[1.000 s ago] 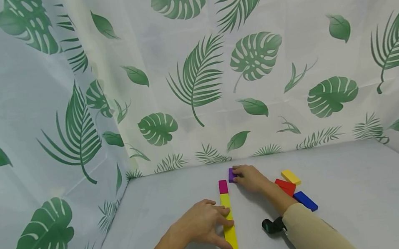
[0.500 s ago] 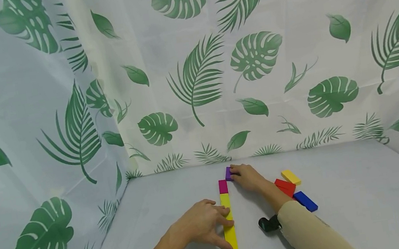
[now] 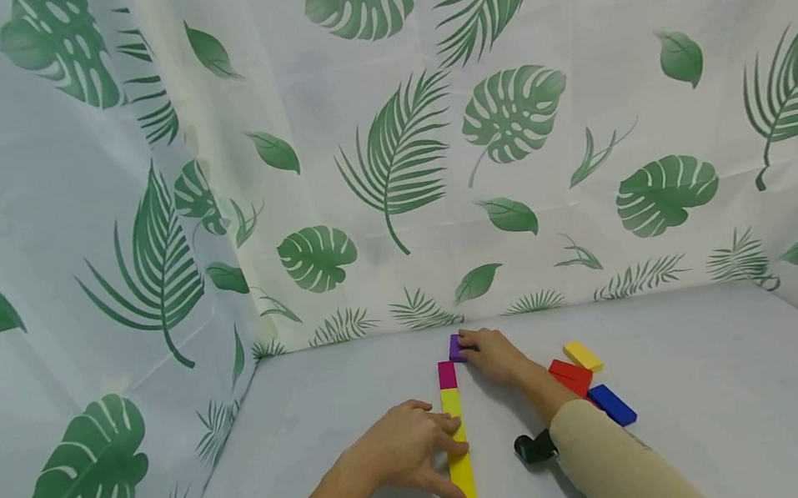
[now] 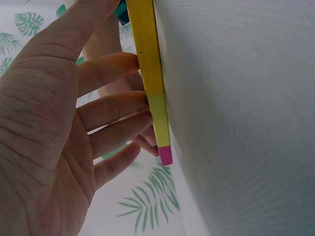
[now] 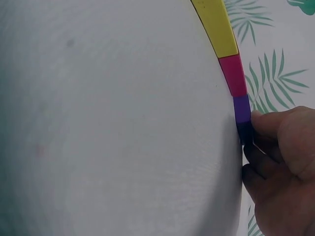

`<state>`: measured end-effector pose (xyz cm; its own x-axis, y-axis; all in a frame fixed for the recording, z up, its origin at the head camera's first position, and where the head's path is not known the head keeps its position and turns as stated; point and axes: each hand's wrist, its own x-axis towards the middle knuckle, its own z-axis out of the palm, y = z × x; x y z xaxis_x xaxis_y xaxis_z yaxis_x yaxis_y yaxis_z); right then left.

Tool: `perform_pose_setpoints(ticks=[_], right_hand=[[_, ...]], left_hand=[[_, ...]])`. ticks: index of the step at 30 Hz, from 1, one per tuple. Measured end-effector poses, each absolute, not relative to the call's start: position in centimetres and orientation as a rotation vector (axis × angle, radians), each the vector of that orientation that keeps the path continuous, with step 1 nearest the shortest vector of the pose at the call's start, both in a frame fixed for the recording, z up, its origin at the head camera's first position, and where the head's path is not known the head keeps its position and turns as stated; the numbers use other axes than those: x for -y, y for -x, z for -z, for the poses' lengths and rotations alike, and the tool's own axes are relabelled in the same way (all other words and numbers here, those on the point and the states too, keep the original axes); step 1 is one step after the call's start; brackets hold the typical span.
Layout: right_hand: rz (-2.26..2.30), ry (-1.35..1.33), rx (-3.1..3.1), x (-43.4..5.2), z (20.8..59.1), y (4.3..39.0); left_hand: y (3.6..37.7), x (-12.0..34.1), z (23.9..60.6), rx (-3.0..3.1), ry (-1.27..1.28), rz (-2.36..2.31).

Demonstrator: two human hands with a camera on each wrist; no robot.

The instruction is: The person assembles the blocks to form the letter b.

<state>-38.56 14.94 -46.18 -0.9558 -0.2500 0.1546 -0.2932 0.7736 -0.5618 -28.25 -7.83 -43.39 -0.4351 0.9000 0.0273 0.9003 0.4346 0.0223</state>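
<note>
So there's a line of flat coloured blocks laid end to end on the pale grey table [image 3: 689, 379], and everything else sits relative to that line. The near part is a long yellow block [image 3: 457, 443], and a short magenta block [image 3: 447, 374] butts up against its far end.

The left hand [image 3: 406, 450] rests against the left side of the yellow block. Its fingers are straight-ish and relaxed, with the fingertips [image 4: 129, 63] touching the block's edge and the thumb reaching down toward its near end. They aren't curled round anything; the wrist view shows them just pressing flat against it.

The right hand [image 3: 492, 354] is at the far end of the line, pinching a small purple block [image 3: 455, 348] between thumb and fingertips [image 5: 263, 123]. In the head view the purple block sits just past the magenta block and a touch to its right. In the right wrist view it looks end to end with the magenta block, touching or very nearly so; hard to say which.

Off to the right of the line, well apart from it, there's a little cluster: a red block [image 3: 571, 375], a smaller yellow block [image 3: 582, 356] behind it, and a blue block [image 3: 612, 404] on the near side. Both arms have beige sleeves [image 3: 617, 464]. White curtains with green leaf print [image 3: 393, 149] hang behind and to the left of the table.
</note>
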Motion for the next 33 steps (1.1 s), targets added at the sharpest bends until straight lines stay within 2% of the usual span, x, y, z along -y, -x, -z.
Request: perform_pose_setpoints(ticks=[33], right_hand=[[-0.972,-0.491,2.882,-13.3,46.0,38.6]], left_hand=[[28.2,7.9,43.1,2.645,1.672,0.066]])
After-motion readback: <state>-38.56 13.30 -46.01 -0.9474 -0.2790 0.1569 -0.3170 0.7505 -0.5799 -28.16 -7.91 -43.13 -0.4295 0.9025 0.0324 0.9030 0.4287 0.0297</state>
